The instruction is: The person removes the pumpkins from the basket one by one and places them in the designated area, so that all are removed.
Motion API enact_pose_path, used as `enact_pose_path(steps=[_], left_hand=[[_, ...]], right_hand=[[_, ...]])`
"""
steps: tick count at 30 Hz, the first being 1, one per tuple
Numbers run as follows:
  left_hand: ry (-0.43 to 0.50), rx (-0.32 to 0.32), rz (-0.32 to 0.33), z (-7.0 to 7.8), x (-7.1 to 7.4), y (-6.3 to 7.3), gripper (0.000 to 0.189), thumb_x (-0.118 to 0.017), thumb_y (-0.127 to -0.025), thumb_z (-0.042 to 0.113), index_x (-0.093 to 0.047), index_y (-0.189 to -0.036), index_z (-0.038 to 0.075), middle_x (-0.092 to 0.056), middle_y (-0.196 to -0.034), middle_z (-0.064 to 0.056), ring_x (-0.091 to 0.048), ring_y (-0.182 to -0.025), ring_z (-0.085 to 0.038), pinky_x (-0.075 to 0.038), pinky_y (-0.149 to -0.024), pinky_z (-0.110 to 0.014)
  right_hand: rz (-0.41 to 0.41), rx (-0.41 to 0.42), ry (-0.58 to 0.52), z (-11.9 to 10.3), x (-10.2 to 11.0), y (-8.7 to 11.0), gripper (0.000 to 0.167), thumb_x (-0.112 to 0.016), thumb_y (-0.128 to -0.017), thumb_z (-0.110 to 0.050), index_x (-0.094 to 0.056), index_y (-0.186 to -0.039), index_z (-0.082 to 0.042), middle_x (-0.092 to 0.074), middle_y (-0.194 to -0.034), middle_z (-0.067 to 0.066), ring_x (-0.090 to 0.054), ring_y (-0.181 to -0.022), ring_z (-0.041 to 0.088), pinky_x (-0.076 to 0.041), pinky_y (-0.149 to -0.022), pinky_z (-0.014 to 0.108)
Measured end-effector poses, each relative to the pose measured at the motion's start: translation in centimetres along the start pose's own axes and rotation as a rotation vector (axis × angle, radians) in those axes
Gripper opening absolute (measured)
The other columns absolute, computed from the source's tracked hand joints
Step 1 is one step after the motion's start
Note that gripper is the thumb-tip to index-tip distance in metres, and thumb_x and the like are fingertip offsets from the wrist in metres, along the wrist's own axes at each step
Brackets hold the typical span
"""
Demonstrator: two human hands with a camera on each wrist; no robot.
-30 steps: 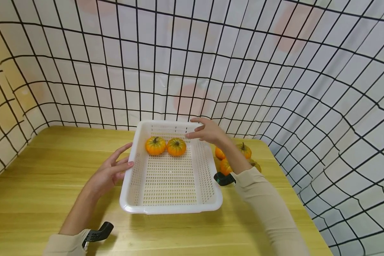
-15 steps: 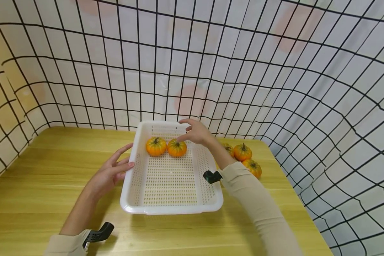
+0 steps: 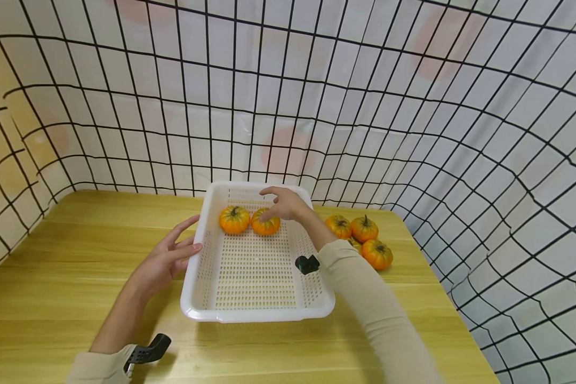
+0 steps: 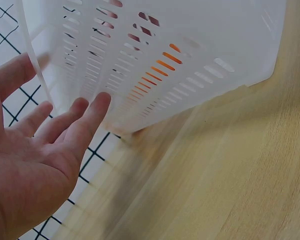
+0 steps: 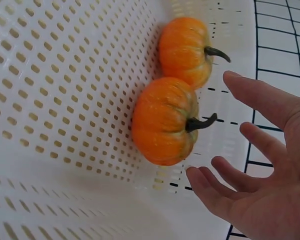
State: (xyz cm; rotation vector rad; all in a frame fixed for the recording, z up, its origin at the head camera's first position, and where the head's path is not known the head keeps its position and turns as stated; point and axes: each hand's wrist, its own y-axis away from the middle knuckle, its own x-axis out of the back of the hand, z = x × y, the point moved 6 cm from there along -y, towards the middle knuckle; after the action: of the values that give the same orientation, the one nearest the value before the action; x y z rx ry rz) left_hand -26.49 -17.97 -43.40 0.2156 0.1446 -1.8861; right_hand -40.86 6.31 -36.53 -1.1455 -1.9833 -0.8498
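Clock positions from basket centre, head view, 12 at the far side. Left hand [image 3: 160,261] at 9: thumb over the rim of the white basket [image 3: 264,316], fingers slightly bent along the outer wall; light hold, so the basket could pivot if bumped. Basket stands on the wooden surface [image 3: 77,256]. Inside, left pumpkin [image 3: 234,220] at 11, right pumpkin [image 3: 265,227] at 12, side by side; a stray fingertip could roll one into the other. Right hand [image 3: 285,205] at 1, above the right pumpkin, fingers spread, holding nothing. Black wrist mount [image 3: 307,265] at 3, clearance unclear; a low pull back could snag the wall. Outside, four grouped pumpkins [image 3: 364,230] just short of 3; a sweeping forearm could scatter them.
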Motion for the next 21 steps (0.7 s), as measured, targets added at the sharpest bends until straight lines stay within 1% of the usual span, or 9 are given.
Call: enact_pose_path(steps=[6,12,17,21], left_hand=[[0.010,-0.003,-0.004,0.0,0.1,0.0,0.071,-0.057,-0.103,0.012,-0.020,-0.162,0.027,-0.053,-0.149,-0.007,-0.070,-0.115,-0.024,-0.060,-0.093,-0.042],[0.023,-0.009,-0.010,0.0,0.1,0.0,0.071,-0.056,-0.103,0.010,-0.019,-0.162,0.026,-0.055,-0.146,-0.006,-0.070,-0.115,-0.025,-0.060,-0.092,-0.041],[0.006,-0.003,-0.001,0.0,0.1,0.0,0.072,-0.057,-0.103,0.012,-0.019,-0.162,0.027,-0.051,-0.150,-0.009,-0.070,-0.116,-0.026,-0.060,-0.092,-0.043],[-0.017,0.001,0.011,0.0,0.1,0.0,0.072,-0.057,-0.103,0.014,-0.019,-0.162,0.028,-0.047,-0.153,-0.013,-0.070,-0.117,-0.026,-0.060,-0.092,-0.044]], right_hand=[[-0.002,-0.009,0.015,0.3,-0.8,-0.7,0.075,-0.084,-0.083,-0.027,-0.050,-0.150,-0.022,-0.044,-0.157,0.014,-0.046,-0.140,0.035,-0.050,-0.106,0.053],[-0.001,-0.030,0.011,0.5,-1.3,-0.9,0.076,-0.084,-0.082,-0.024,-0.050,-0.149,-0.020,-0.041,-0.160,0.011,-0.045,-0.141,0.036,-0.047,-0.110,0.052],[-0.013,-0.067,0.053,0.5,-1.8,-0.9,0.076,-0.084,-0.082,-0.023,-0.050,-0.150,-0.021,-0.033,-0.165,0.007,-0.039,-0.146,0.036,-0.044,-0.114,0.051],[-0.018,-0.088,0.073,0.6,-1.9,-0.9,0.076,-0.084,-0.083,-0.023,-0.049,-0.150,-0.022,-0.035,-0.164,0.007,-0.037,-0.147,0.035,-0.044,-0.113,0.050]])
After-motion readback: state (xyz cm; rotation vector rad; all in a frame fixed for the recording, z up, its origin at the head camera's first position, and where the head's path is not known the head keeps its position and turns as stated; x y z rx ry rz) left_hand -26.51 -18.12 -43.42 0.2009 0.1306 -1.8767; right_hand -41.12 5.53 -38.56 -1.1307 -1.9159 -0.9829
